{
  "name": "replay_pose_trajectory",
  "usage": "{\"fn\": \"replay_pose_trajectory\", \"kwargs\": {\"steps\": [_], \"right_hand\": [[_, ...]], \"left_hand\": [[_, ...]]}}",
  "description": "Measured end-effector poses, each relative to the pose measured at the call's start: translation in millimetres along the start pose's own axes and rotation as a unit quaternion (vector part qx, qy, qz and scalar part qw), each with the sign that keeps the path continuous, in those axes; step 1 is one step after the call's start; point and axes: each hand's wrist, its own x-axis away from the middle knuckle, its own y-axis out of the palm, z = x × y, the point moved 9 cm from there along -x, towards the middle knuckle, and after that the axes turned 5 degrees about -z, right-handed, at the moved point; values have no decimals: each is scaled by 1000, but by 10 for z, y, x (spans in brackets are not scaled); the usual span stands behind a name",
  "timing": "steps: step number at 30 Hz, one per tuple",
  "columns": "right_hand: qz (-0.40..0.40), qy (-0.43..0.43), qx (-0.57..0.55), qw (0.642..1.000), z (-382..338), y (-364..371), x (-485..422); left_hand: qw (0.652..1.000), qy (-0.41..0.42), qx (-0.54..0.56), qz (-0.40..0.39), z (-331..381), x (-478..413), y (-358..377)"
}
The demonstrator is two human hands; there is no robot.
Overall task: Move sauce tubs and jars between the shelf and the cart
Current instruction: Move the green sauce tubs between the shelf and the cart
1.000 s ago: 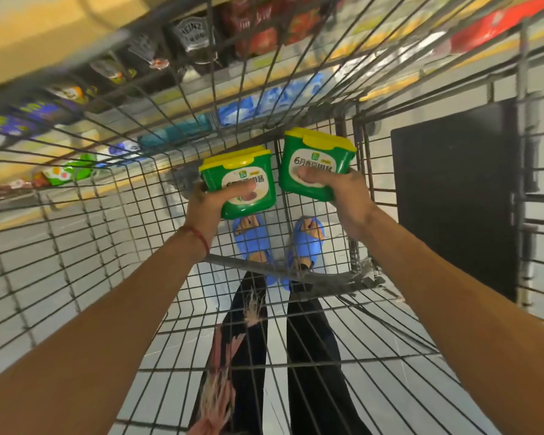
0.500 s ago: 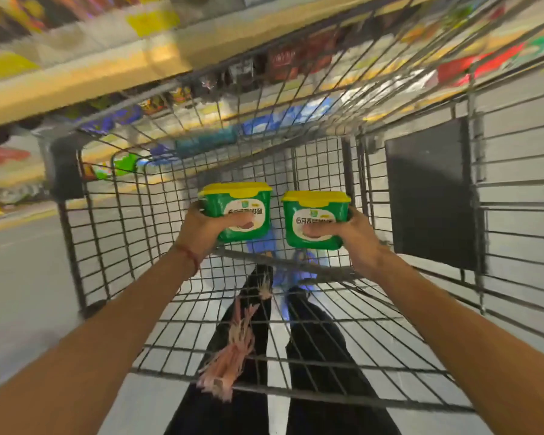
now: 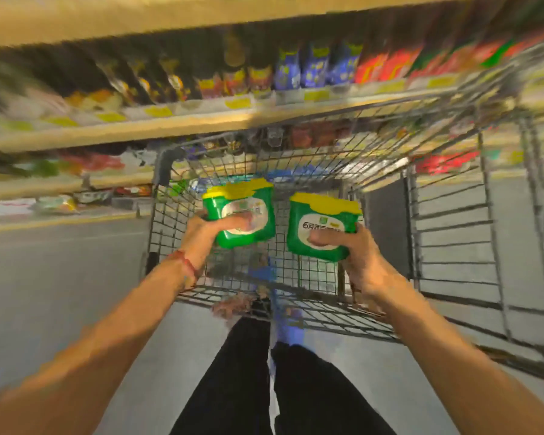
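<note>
Gripped in left hand (image 3: 201, 233): green tub (image 3: 242, 211), yellow lid on, tilted, over wire cart (image 3: 453, 221). Gripped in right hand (image 3: 355, 255): second tub (image 3: 324, 227), just beside, apart — lid on, contents hidden. Beyond cart — shelf (image 3: 170, 127) packed with blurred bottles (image 3: 314, 67).

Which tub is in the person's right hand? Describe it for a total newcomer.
Find the wire cart in front of the store shelf. Held over it are two green tubs with yellow lids. Yours is the right tub, gripped by the right hand, nearer the dark panel than the left tub.
</note>
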Motion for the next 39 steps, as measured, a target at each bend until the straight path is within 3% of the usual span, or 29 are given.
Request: {"fn": "replay_pose_trajectory", "kwargs": {"steps": [9,19,24,39], "right_hand": [[-89,-70,70,991,-798,710,740],[-197,-124,95,968,-1508,1923,1170],[-271,-135,153,941,-1608,2760,1244],[-296,-124,151,935,-916,5614,768]], "left_hand": [[994,107,15,26,843,1058,31],[975,190,53,102,1432,2107,-727],[962,221,82,141,1621,2409,-1390],[927,273,122,228,1914,3101,-4357]]}}
